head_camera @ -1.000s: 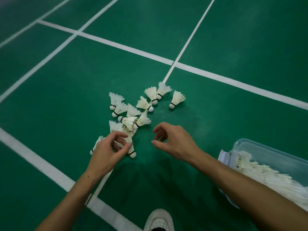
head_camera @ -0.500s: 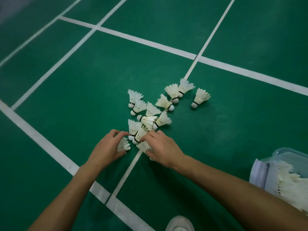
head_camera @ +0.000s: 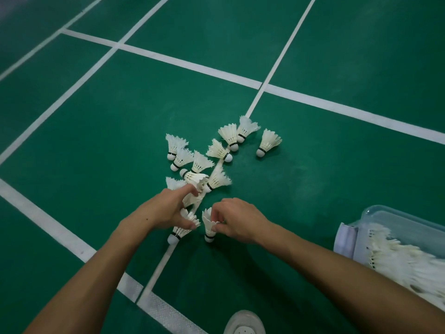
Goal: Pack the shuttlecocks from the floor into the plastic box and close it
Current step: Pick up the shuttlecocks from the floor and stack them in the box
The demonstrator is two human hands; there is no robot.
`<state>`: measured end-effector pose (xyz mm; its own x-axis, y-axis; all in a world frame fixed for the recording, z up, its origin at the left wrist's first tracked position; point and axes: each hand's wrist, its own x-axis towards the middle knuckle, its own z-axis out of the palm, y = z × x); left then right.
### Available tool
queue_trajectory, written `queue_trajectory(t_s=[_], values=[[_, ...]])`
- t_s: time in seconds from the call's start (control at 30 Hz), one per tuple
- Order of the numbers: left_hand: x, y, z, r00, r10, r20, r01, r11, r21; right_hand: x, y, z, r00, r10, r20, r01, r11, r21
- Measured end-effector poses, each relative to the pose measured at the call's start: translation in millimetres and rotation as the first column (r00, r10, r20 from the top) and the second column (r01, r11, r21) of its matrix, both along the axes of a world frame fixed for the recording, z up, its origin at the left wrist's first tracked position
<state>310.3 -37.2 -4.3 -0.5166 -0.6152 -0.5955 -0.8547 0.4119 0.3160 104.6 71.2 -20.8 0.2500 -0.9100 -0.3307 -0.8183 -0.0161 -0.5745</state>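
Note:
Several white feather shuttlecocks [head_camera: 216,150] lie scattered on the green court floor around a thin white line. My left hand [head_camera: 166,208] is closed on a stacked shuttlecock [head_camera: 181,231] with its cork pointing down-left, the thumb reaching into the pile. My right hand [head_camera: 237,220] pinches the skirt of another shuttlecock [head_camera: 209,224], cork down, just right of the left hand. The clear plastic box [head_camera: 395,215] sits open at the right edge, holding rows of shuttlecocks [head_camera: 407,259]; part of it is out of frame.
White court lines [head_camera: 190,65] cross the green floor. A white lid or label part [head_camera: 346,239] stands at the box's near-left end. The toe of a white shoe [head_camera: 244,324] shows at the bottom edge.
My right hand has pulled back from the pile with one shuttlecock pinched in it. My left hand now holds a shuttlecock lifted off the near edge of the pile.

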Motion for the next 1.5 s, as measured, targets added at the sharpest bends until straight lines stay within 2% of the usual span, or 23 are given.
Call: queue_trajectory(t_s=[0.3,0.43,0.53,0.7,0.8,0.9,1.0,1.07,1.37,1.5], values=[[-0.8,4.8,-0.7,0.998,0.046,0.053,-0.043,0.997,-0.068,-48.9,60.7,49.4,0.991,-0.125,0.042,0.127,0.991,-0.030],[-11.1,22.4,17.2,1.000,0.007,0.010,-0.006,0.998,-0.062,-80.1,105.3,71.2,0.945,-0.269,0.184,0.284,0.957,-0.061],[-35.2,48.6,46.8,0.992,-0.007,-0.126,0.001,0.999,-0.044,-106.1,141.4,88.8,0.856,-0.401,0.326,0.444,0.893,-0.069],[-100.3,95.2,97.9,0.898,0.045,-0.439,-0.008,0.996,0.085,-153.3,197.6,117.0,0.642,-0.621,0.449,0.719,0.691,-0.072],[-145.3,120.3,112.4,0.793,0.101,-0.600,-0.018,0.990,0.142,-191.8,229.2,123.2,0.539,-0.740,0.402,0.839,0.515,-0.176],[-185.4,139.7,109.4,0.706,0.134,-0.696,-0.007,0.983,0.182,-228.3,255.5,115.1,0.391,-0.845,0.365,0.917,0.321,-0.238],[-216.4,151.7,100.2,0.660,0.107,-0.744,0.023,0.987,0.162,-248.1,269.2,98.4,0.316,-0.899,0.304,0.936,0.243,-0.254],[-230.8,157.2,95.3,0.638,0.110,-0.762,0.033,0.985,0.170,-249.2,271.3,90.1,0.338,-0.908,0.249,0.922,0.266,-0.282],[-242.6,166.7,89.9,0.621,0.145,-0.770,-0.002,0.983,0.183,-220.3,252.9,49.7,0.581,-0.812,-0.059,0.735,0.554,-0.391],[-235.9,164.9,87.5,0.633,0.144,-0.761,-0.015,0.985,0.174,-212.0,239.5,38.8,0.620,-0.759,-0.201,0.659,0.642,-0.392]])
